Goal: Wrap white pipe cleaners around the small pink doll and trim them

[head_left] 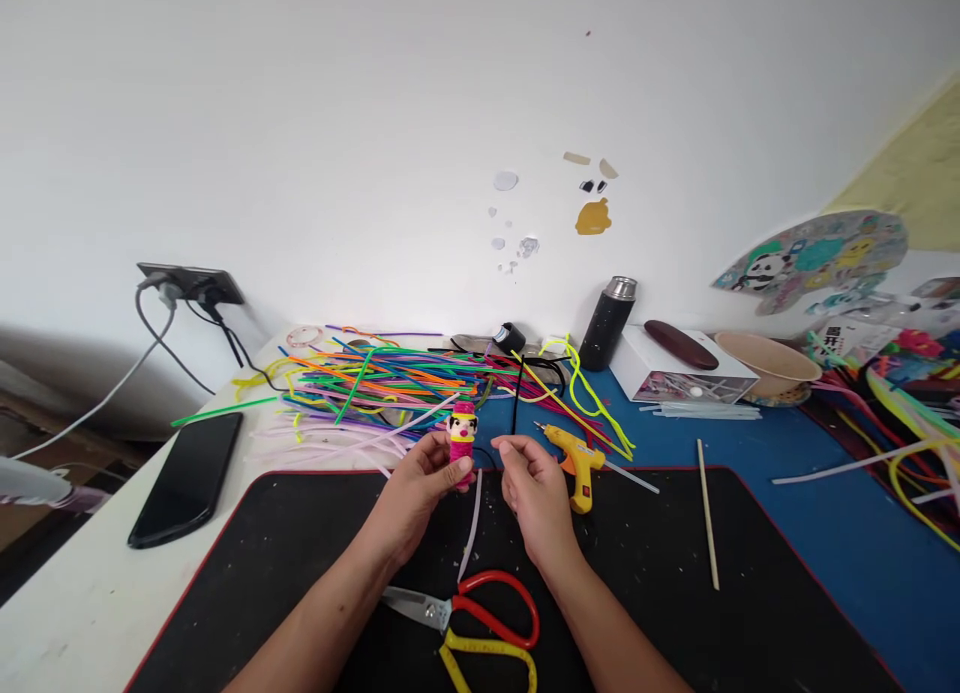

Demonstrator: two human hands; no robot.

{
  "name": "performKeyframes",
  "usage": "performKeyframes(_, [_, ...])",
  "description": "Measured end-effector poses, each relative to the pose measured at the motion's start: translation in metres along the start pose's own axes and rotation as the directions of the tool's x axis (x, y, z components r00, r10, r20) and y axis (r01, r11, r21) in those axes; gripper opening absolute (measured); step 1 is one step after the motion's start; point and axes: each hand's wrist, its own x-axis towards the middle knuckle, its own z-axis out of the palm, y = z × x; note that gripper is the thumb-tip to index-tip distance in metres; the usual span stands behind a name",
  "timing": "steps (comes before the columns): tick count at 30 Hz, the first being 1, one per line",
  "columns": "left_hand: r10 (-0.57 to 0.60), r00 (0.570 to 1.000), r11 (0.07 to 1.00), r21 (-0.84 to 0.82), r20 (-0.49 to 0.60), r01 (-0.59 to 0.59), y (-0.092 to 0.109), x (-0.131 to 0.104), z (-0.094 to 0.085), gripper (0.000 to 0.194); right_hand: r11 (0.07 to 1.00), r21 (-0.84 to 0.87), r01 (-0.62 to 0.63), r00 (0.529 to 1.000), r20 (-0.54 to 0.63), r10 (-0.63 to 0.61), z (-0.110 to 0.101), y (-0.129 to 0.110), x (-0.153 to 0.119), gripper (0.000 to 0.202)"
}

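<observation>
My left hand [420,488] is closed around a small doll figure [462,438] made of magenta, yellow and white pipe cleaners, with a face and black hair. The doll stands upright between thumb and fingers. Close on its right, my right hand [536,488] pinches a thin black pipe cleaner [516,398], which rises from the fingertips; a dark curved length shows between the hands. Below them lie scissors [491,613] with one red and one yellow handle. A yellow glue gun [577,463] rests just right of my right hand.
Behind the hands spreads a pile of colourful pipe cleaners [375,383]. A black mat [637,573] carries a wooden stick [707,513]. A phone [187,478] lies left. Further back stand a black flask [607,323], a white box [675,373] and a bowl [769,358].
</observation>
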Motion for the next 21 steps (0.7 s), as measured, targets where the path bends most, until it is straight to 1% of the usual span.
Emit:
performKeyframes(6, [-0.006,1.000,1.000,-0.007,0.006,0.006,-0.001,-0.002,0.001,0.054,0.999,-0.014,0.046,0.999,0.006,-0.046,-0.002,-0.002,0.002,0.042])
performKeyframes(11, [-0.022,0.999,1.000,0.015,0.048,0.021,-0.002,-0.004,0.000,0.053,0.998,-0.011,0.062,0.998,0.009,-0.062,-0.005,0.002,0.005,0.043])
performKeyframes(16, [-0.053,0.995,0.999,-0.005,0.085,0.054,-0.005,-0.004,0.000,0.051,0.995,-0.024,0.093,0.996,0.010,-0.093,-0.008,0.003,0.008,0.044])
performKeyframes(21, [-0.057,0.995,0.998,-0.007,0.081,0.058,-0.006,-0.004,0.000,0.049,0.988,-0.057,0.142,0.990,0.009,-0.142,-0.012,0.006,0.011,0.044])
